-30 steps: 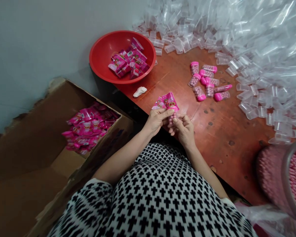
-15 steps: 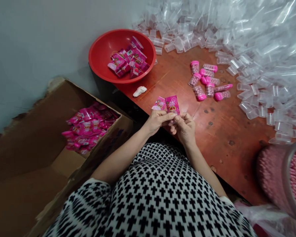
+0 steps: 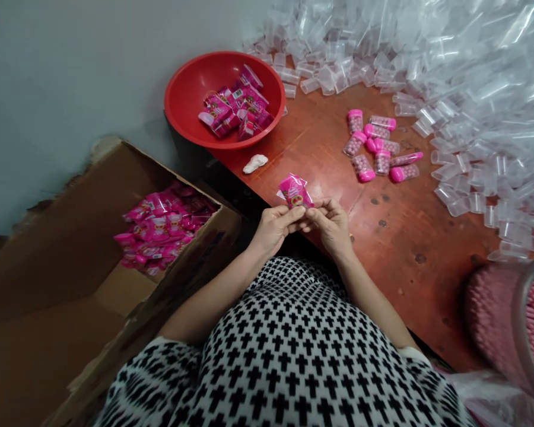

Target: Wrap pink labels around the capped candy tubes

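Observation:
Both hands meet at the near edge of the red-brown table (image 3: 320, 142). Between their fingertips they pinch the lower edge of a pink printed wrapper (image 3: 295, 191), which tilts to the left. My left hand (image 3: 276, 226) has its thumb and fingers closed on it from the left, and my right hand (image 3: 331, 225) grips it from the right. A pale piece shows behind the wrapper's left side. Beyond the hands, to the right, lie several small clear bottles (image 3: 381, 161) with pink caps and pink beads inside.
A red bowl (image 3: 182, 112) of pink printed pieces stands at the back left, near a white lump (image 3: 255, 163). Clear plastic tubes (image 3: 476, 118) heap at the back right. An open cardboard box (image 3: 129, 284) with pink packets is at left; a tub of beads (image 3: 489, 308) at right.
The wrapper has tipped from upright to the left and now overlaps the spot where another pink piece showed. Both hands have shifted slightly and stay closed together.

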Demonstrator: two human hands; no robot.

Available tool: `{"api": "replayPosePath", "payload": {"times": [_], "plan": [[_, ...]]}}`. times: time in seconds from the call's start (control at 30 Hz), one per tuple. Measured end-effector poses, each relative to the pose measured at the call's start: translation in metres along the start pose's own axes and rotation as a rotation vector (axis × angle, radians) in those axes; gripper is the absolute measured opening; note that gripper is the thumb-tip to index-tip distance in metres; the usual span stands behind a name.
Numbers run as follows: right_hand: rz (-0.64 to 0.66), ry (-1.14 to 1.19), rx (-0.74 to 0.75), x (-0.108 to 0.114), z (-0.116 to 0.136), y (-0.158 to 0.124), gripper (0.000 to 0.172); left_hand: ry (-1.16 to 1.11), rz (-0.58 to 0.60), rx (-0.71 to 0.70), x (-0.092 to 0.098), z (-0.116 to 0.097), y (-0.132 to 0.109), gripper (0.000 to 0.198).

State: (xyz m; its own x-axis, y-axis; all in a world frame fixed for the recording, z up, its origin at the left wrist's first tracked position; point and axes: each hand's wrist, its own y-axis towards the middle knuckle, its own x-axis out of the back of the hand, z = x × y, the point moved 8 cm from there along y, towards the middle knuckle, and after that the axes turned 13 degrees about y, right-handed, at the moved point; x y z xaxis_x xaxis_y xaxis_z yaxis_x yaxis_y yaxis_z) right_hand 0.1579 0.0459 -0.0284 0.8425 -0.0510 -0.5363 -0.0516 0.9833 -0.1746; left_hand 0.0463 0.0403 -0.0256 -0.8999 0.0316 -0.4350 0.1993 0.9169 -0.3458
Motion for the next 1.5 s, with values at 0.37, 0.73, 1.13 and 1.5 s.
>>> {"api": "replayPosePath", "payload": {"times": [0.37, 0.73, 1.13, 1.5], "plan": [[-0.029, -0.129, 0.001, 0.008, 0.004, 0.003, 0.034, 0.818, -0.518, -0.564, 0.082, -0.047, -0.001, 0.047], [-0.026, -0.268, -0.008, 0.015, 0.012, 0.005, 0.034, 1.479, -0.368, -0.672, 0.038, -0.019, 0.056, 0.021], [-0.065, -0.158, 0.122, 0.008, 0.008, 0.05, 0.048, 0.679, -0.296, -0.512, 0.028, -0.031, 0.025, 0.024], [-0.066, -0.275, 0.099, 0.01, 0.016, 0.058, 0.048, 0.268, -0.183, -0.031, 0.042, -0.004, 0.032, 0.034]]}}
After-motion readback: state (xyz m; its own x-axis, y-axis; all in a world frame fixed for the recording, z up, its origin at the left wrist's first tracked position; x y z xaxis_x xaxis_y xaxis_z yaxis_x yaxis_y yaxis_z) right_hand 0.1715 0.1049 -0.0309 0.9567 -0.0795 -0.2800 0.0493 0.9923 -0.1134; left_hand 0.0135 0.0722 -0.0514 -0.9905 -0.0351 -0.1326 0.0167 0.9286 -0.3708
